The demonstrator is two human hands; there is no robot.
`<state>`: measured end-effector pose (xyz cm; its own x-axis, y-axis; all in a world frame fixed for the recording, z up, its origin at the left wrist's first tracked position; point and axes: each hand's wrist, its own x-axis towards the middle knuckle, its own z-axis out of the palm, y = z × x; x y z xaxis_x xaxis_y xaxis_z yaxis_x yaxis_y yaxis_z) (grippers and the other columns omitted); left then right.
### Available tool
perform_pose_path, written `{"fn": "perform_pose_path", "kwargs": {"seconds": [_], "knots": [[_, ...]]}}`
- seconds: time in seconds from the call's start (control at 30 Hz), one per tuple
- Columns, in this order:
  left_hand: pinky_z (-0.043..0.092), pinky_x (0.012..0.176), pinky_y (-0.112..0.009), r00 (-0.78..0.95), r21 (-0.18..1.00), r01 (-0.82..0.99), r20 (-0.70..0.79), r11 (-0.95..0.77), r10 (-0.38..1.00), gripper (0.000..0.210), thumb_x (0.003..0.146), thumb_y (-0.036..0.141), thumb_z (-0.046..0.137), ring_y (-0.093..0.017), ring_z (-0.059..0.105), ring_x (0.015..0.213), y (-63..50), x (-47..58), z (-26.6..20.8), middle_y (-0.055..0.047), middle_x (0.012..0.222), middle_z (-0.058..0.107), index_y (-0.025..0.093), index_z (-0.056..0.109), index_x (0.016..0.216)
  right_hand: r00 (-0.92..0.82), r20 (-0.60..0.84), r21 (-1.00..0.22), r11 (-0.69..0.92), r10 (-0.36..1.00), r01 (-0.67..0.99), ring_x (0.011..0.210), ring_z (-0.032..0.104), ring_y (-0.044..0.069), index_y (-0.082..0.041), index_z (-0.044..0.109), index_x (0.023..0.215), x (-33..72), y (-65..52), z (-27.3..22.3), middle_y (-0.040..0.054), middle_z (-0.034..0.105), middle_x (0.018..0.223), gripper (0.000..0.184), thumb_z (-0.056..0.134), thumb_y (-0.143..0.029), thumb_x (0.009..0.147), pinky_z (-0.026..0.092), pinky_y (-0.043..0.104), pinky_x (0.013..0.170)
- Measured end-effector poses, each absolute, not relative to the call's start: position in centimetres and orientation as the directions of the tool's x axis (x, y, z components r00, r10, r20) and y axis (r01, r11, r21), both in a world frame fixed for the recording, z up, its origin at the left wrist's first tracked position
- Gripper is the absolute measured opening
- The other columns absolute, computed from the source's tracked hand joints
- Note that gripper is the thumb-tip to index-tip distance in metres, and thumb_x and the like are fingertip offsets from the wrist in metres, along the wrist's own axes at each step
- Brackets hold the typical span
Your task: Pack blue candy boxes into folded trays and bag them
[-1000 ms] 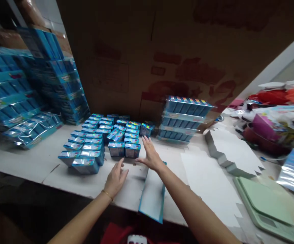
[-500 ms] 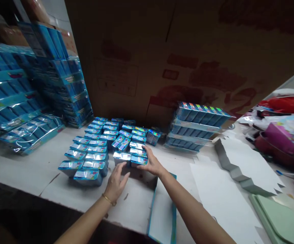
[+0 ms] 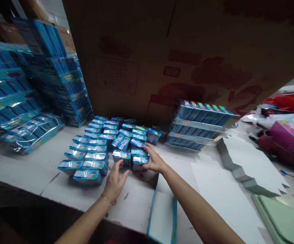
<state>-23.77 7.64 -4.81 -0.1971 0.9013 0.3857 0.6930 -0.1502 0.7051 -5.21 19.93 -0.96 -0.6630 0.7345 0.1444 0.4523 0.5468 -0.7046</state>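
Observation:
Small blue boxes (image 3: 95,156) with shiny, printed tops stand upright in loose rows on the white table. At the right end of the rows my right hand (image 3: 155,160) grips a pair of blue boxes (image 3: 140,159), fingers at the back and thumb at the front. My left hand (image 3: 115,183), wearing a thin bracelet, is open with thumb apart. Its fingertips are at the front of another blue box (image 3: 121,155); whether they touch it I cannot tell. Below my right hand lies an open blue-edged tray (image 3: 162,213) with a white inside, partly covered by my forearm.
Wrapped packs of blue boxes (image 3: 68,79) are piled at the left. Another stack of wrapped packs (image 3: 196,127) stands at back right, before a big cardboard carton (image 3: 147,61). White card sheets (image 3: 220,200), a zigzag-edged stack (image 3: 248,162) and a green lid-like object (image 3: 281,213) lie right.
The front boxes at my right hand have parted from those behind and from the box on their left. My right hand has closed round a pair; my left hand has barely moved.

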Motion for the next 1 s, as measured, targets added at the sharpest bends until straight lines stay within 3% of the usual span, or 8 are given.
{"fn": "perform_pose_path", "kwargs": {"seconds": [0.1, 0.23, 0.33, 0.43, 0.73, 0.8, 0.87, 1.0], "knots": [[0.043, 0.088, -0.036, -0.136, 0.724, 0.666, 0.351, -0.177, 0.926, 0.049, 0.079, 0.032, 0.049, -0.019, 0.052, 0.103, 7.4, -23.4, -4.5, -0.009, 0.114, 0.051, 0.02, 0.032, 0.123, -0.707, 0.132, -0.715, 0.561, 0.695, 0.418, 0.122, 0.029, 0.026, -0.023, 0.029, 0.129, -4.2, 19.3, -0.8, 0.0095, 0.02, 0.133, 0.085, 0.068, -0.028, 0.054, 0.027, 0.036, 0.099], [0.039, 0.094, -0.038, -0.08, 0.707, 0.676, 0.353, -0.209, 0.932, 0.06, 0.079, 0.033, 0.05, -0.021, 0.044, 0.114, 7.7, -22.5, -4.4, -0.011, 0.123, 0.046, 0.021, 0.022, 0.131, -0.679, 0.095, -0.76, 0.494, 0.728, 0.422, 0.126, 0.021, 0.026, -0.019, 0.027, 0.131, -4.3, 19.2, -0.9, 0.0113, 0.014, 0.138, 0.096, 0.073, -0.043, 0.05, 0.024, 0.035, 0.101], [0.037, 0.096, -0.038, -0.078, 0.697, 0.687, 0.351, -0.205, 0.933, 0.064, 0.078, 0.034, 0.05, -0.022, 0.041, 0.118, 7.9, -22.0, -4.5, -0.011, 0.128, 0.042, 0.021, 0.02, 0.133, -0.575, 0.069, -0.836, 0.362, 0.815, 0.412, 0.123, 0.029, 0.023, -0.02, 0.027, 0.131, -5.5, 20.2, -0.8, 0.0099, 0.026, 0.135, 0.082, 0.061, -0.051, 0.064, 0.027, 0.035, 0.1], [0.037, 0.096, -0.038, -0.097, 0.701, 0.69, 0.333, -0.178, 0.938, 0.07, 0.076, 0.036, 0.053, -0.022, 0.04, 0.118, 8.0, -21.6, -4.7, -0.012, 0.129, 0.041, 0.02, 0.017, 0.134, -0.494, -0.018, -0.813, 0.275, 0.869, 0.513, 0.113, 0.042, 0.023, -0.016, 0.032, 0.13, -7.2, 21.7, -0.1, 0.0105, 0.043, 0.126, 0.067, 0.054, -0.044, 0.073, 0.032, 0.037, 0.095], [0.028, 0.1, -0.045, -0.15, 0.797, 0.583, 0.294, -0.155, 0.944, 0.091, 0.068, 0.038, 0.063, -0.027, 0.027, 0.126, 9.1, -19.5, -4.2, -0.015, 0.137, 0.027, 0.022, 0.004, 0.136, -0.699, -0.174, -0.812, 0.3, 0.694, 0.5, 0.097, 0.055, 0.022, -0.022, 0.061, 0.106, -6.0, 24.3, 2.8, 0.0009, 0.063, 0.102, 0.049, 0.067, -0.019, 0.058, 0.04, 0.033, 0.087], [0.026, 0.1, -0.049, -0.111, 0.826, 0.536, 0.273, -0.173, 0.956, 0.108, 0.058, 0.039, 0.071, -0.031, 0.023, 0.127, 9.7, -19.4, -4.1, -0.016, 0.14, 0.02, 0.024, -0.002, 0.136, -0.719, -0.181, -0.888, 0.203, 0.671, 0.413, 0.103, 0.052, 0.024, -0.022, 0.059, 0.108, -4.6, 23.6, 2.2, 0.0021, 0.061, 0.108, 0.051, 0.069, -0.022, 0.057, 0.036, 0.035, 0.091], [0.026, 0.099, -0.052, -0.029, 0.86, 0.468, 0.244, -0.202, 0.969, 0.122, 0.048, 0.038, 0.076, -0.033, 0.023, 0.126, 10.4, -19.4, -4.2, -0.016, 0.14, 0.017, 0.025, -0.008, 0.135, -0.646, -0.125, -0.971, 0.042, 0.753, 0.236, 0.111, 0.046, 0.024, -0.023, 0.054, 0.115, -3.8, 22.1, 0.6, 0.0036, 0.053, 0.119, 0.057, 0.068, -0.032, 0.061, 0.033, 0.037, 0.095], [0.026, 0.1, -0.05, 0.059, 0.923, 0.307, 0.227, -0.234, 0.972, 0.117, 0.053, 0.033, 0.075, -0.03, 0.03, 0.124, 11.1, -19.3, -5.0, -0.016, 0.138, 0.023, 0.025, -0.008, 0.135, -0.336, -0.068, -0.965, -0.147, 0.94, -0.216, 0.114, 0.044, 0.021, -0.026, 0.044, 0.123, -5.0, 17.9, -3.1, 0.002, 0.049, 0.123, 0.058, 0.053, -0.051, 0.072, 0.031, 0.038, 0.097]]}}
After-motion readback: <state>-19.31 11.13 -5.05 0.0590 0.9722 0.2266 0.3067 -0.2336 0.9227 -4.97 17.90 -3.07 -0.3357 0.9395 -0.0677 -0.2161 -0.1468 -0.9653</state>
